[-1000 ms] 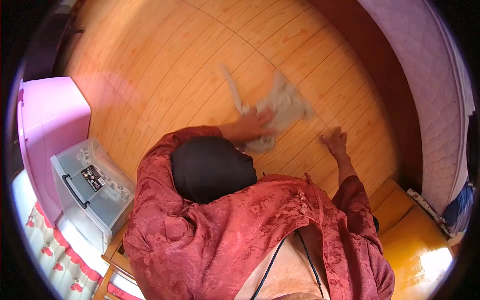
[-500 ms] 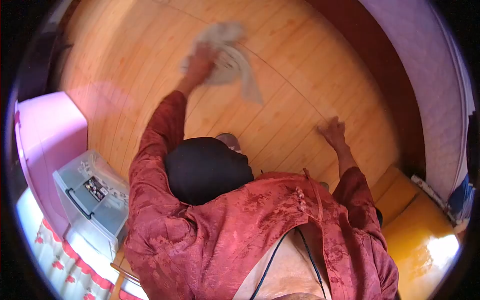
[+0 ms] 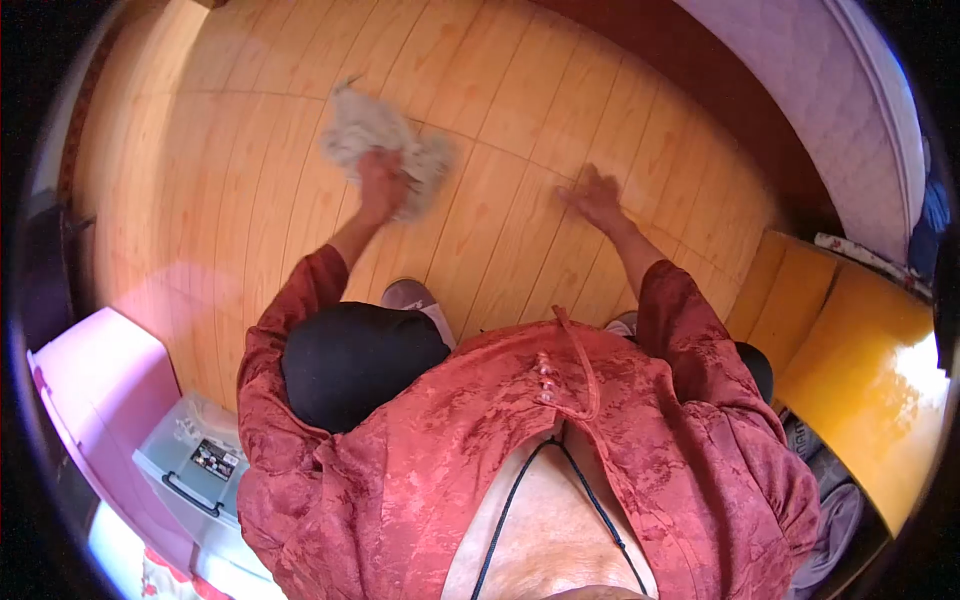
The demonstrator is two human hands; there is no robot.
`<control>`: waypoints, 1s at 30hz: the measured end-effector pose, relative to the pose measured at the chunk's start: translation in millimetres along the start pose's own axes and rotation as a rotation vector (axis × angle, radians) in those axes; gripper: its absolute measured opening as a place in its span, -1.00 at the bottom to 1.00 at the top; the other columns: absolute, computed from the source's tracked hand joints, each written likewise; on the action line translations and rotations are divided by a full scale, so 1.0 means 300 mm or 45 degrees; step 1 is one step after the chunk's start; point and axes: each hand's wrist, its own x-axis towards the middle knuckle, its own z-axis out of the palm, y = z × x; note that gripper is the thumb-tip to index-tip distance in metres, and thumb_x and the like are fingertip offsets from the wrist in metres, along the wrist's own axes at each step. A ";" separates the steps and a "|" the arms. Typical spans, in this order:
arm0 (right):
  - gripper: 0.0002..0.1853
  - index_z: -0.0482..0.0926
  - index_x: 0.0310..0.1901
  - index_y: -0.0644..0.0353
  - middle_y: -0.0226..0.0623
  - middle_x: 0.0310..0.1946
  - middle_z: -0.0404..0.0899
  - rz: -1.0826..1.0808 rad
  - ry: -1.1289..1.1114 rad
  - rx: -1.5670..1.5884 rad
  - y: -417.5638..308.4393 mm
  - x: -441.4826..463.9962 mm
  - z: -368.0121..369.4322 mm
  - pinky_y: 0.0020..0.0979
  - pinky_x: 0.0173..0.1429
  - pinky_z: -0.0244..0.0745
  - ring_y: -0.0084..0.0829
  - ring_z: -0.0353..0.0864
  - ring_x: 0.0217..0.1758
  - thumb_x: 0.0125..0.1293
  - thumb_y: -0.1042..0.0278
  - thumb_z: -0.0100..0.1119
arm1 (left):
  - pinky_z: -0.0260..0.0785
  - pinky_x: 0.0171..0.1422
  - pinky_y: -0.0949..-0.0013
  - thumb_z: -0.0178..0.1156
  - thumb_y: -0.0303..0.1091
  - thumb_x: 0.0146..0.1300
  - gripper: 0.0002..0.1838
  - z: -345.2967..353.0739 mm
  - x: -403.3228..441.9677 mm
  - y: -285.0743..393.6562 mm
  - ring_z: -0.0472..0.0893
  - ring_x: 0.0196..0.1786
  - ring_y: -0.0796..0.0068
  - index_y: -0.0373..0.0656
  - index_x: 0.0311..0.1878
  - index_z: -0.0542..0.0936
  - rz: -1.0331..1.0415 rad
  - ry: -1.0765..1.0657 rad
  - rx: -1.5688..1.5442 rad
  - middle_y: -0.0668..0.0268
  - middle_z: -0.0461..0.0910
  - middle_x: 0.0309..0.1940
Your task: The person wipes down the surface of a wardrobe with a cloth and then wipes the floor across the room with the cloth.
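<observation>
A crumpled grey-beige cloth lies on the wood-patterned floor, blurred at its edges. My left hand presses down on it with the fingers bunched into the fabric. To the right, my right hand is at the floor with fingers spread and nothing in it. Both arms reach forward in red patterned sleeves, and a dark-clothed knee is bent beside the left arm.
At the lower left are a pink bin and a clear box with a black handle. On the right stand a yellow wooden cabinet and a quilted mattress. A shoe is below the left hand.
The left hand swept the cloth from the middle of the floor up and left, then slightly down. The view has shifted, and the right hand appears further left and higher, still spread.
</observation>
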 end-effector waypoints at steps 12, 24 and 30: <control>-0.09 0.19 0.38 -0.24 -0.05 0.41 0.06 -0.663 0.406 -0.554 -0.172 -0.109 0.180 0.02 0.45 -0.01 0.07 0.01 0.46 -0.06 0.04 0.41 | 0.43 0.02 0.29 0.27 -0.20 0.21 -0.53 -0.117 0.031 0.241 0.55 -0.07 0.51 -0.13 0.16 0.48 -0.460 -0.482 -1.063 0.34 0.58 -0.13; -0.28 0.28 0.28 0.26 0.00 0.29 0.26 0.771 0.930 0.412 0.961 -0.094 -0.052 -0.16 0.35 0.26 0.03 0.30 0.30 0.13 0.07 0.22 | 0.03 0.41 -0.15 0.35 0.25 -0.07 0.09 -0.513 -0.141 -0.508 0.06 0.45 0.00 -0.21 0.41 0.12 -1.273 0.116 0.410 -0.09 0.09 0.38; -0.37 0.24 0.29 0.18 0.00 0.31 0.25 1.194 0.502 -0.412 1.185 0.016 0.036 -0.08 0.28 0.30 -0.09 0.33 0.32 0.29 -0.03 -0.02 | -0.36 0.42 -0.38 0.37 0.39 -0.22 0.44 -0.514 -0.114 -0.495 -0.46 0.52 -0.10 -0.16 0.48 -0.34 -1.472 -0.101 0.417 -0.14 -0.46 0.47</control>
